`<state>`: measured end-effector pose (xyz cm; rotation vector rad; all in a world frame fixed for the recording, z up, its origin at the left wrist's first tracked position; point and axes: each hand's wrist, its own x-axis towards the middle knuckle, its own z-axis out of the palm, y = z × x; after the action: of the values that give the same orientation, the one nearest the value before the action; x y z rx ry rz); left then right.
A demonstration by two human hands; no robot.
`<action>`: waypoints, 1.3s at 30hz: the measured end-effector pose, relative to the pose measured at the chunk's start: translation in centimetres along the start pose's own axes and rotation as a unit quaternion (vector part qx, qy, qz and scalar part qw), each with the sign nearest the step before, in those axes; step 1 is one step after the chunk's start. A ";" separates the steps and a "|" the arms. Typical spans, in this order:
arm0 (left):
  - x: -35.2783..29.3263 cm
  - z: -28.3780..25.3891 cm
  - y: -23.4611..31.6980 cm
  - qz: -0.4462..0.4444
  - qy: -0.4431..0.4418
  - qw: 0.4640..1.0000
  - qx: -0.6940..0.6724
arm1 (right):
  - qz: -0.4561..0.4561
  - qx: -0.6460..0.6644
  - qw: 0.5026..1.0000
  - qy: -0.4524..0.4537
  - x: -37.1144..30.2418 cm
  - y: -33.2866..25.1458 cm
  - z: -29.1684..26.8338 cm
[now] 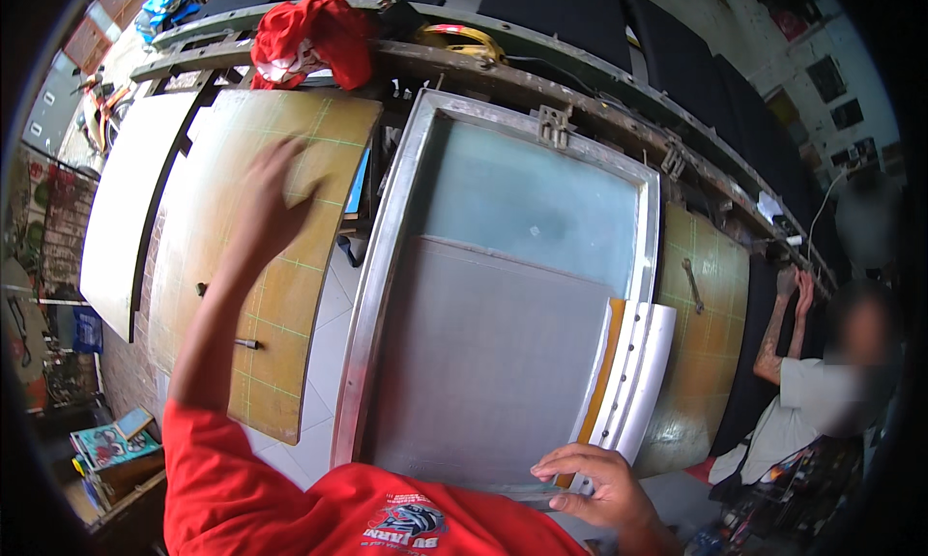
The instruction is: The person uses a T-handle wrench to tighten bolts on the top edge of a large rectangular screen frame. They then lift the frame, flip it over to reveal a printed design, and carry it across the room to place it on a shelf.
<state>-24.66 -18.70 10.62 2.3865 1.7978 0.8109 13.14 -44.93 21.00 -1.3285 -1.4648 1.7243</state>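
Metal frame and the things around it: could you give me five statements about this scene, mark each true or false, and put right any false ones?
1. The left hand is over the yellowish left board. True.
2. A wrench lies on the left board. False: it lies on the yellowish right board, right of the metal frame.
3. A bunched red cloth is at the top of the view. True.
4. The silver strip is on the frame's left side. False: it is on the right side.
5. The right hand is holding the red cloth. False: it is near the strip's lower end.
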 end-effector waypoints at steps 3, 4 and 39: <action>-16.0 -5.3 -11.0 -0.173 -0.082 0.949 0.249 | 0.016 0.077 0.997 0.008 -2.1 1.8 0.7; -21.9 -6.7 -14.2 -0.216 -0.124 0.937 0.247 | 0.015 0.079 0.997 0.000 -2.3 2.8 0.7; 4.9 8.5 19.2 0.259 -0.062 0.924 -0.275 | 0.041 0.418 0.896 0.148 13.9 2.3 -11.8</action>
<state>-3.11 -18.26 11.69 2.4367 0.7341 1.0056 18.75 -28.58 14.76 -1.0877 -0.3898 1.7810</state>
